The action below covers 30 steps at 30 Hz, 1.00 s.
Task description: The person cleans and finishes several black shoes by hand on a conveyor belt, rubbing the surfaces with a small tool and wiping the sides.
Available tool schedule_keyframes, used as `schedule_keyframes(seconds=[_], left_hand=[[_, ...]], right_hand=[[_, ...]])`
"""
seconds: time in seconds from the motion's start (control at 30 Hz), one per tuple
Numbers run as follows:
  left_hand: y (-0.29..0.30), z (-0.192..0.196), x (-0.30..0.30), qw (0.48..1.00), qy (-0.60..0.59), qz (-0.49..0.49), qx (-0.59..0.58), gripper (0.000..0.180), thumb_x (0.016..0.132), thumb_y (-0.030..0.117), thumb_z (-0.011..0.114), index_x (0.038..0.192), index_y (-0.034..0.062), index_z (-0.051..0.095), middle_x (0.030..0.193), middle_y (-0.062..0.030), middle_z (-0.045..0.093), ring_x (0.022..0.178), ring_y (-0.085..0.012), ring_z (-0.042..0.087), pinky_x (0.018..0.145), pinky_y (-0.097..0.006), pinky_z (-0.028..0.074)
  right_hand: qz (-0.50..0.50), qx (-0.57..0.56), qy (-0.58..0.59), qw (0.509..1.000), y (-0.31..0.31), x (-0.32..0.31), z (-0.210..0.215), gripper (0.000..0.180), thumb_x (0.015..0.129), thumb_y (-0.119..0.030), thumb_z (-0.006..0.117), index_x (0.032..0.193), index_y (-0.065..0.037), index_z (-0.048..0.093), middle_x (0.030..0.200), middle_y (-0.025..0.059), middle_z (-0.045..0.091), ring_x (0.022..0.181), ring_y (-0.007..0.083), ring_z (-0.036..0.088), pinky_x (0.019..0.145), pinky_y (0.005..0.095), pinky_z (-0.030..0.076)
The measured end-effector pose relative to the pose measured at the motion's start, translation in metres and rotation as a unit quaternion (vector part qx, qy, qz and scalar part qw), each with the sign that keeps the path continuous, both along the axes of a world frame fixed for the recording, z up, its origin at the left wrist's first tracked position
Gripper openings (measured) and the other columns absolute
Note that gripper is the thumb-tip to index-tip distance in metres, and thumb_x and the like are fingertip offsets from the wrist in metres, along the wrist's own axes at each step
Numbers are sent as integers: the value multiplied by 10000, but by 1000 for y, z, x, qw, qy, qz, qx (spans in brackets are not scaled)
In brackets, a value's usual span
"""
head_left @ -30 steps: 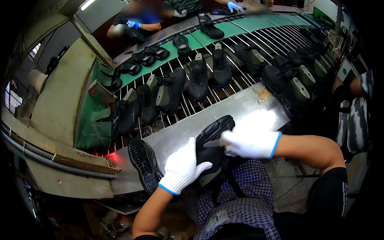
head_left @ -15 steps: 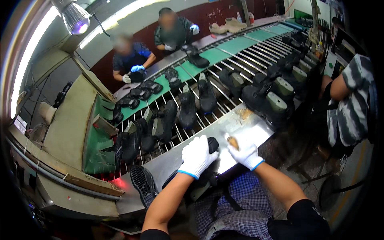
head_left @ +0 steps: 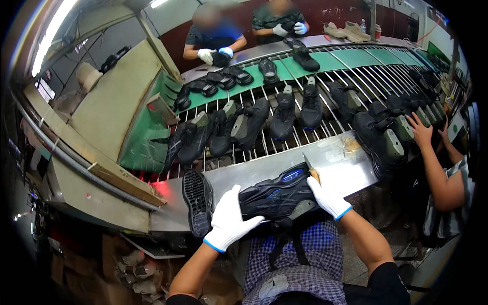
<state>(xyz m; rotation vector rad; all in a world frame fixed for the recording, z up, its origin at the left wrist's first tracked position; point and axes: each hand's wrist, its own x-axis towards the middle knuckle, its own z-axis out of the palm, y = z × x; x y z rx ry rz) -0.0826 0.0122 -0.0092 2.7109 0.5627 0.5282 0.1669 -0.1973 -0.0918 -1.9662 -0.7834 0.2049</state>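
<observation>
A black sneaker (head_left: 274, 201) lies on its side along the near edge of the steel ledge, a grey-green last (head_left: 303, 207) showing at its opening. Its black sole has a blue patch near the heel. My left hand (head_left: 229, 218), in a white glove, cups the toe end, thumb spread along the near side. At the heel end, my gloved right hand (head_left: 329, 198) is closed around a wooden-handled knife (head_left: 315, 174), its thin metal blade pointing up and away. Left of the shoe, a loose black sole (head_left: 197, 203) rests tread side up on the ledge.
Beyond the steel ledge (head_left: 234, 175) runs a roller conveyor (head_left: 272, 147) bearing several black shoes on lasts. A green belt (head_left: 330, 62) carries more shoe parts. Two gloved co-workers work across it; another person's arms (head_left: 432, 162) reach in at right. A machine housing (head_left: 117, 96) stands left.
The view has shifted, bringing the shoe fully into sight on the ledge. My left hand has moved to its toe, my right hand with the knife to its heel. The person at right now reaches toward shoes.
</observation>
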Motion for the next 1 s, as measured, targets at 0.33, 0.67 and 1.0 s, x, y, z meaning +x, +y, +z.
schedule_keyframes(seconds=[0.33,0.67,1.0], left_hand=[[13,38,69,974,172,-147,26,987,790,564,865,1546,63,474,1279,-181,665,1139,-393,693,954,-489,571],[17,39,72,969,173,-148,92,833,886,520,796,1499,55,475,1233,-164,648,1036,-378,715,836,-495,602],[19,50,74,962,209,-159,72,839,870,521,812,1481,54,478,1287,-173,654,1078,-383,713,863,-486,602]], right_hand=[[151,-298,-126,934,4,-60,133,323,1029,-362,637,1065,-42,658,870,198,711,745,360,740,656,480,584],[241,-194,-148,939,19,-37,106,319,1067,-340,611,1152,-33,627,809,172,738,708,364,741,678,483,599],[330,-198,-176,906,38,0,83,423,1115,-459,524,1075,-43,591,788,204,685,702,411,703,657,515,557]])
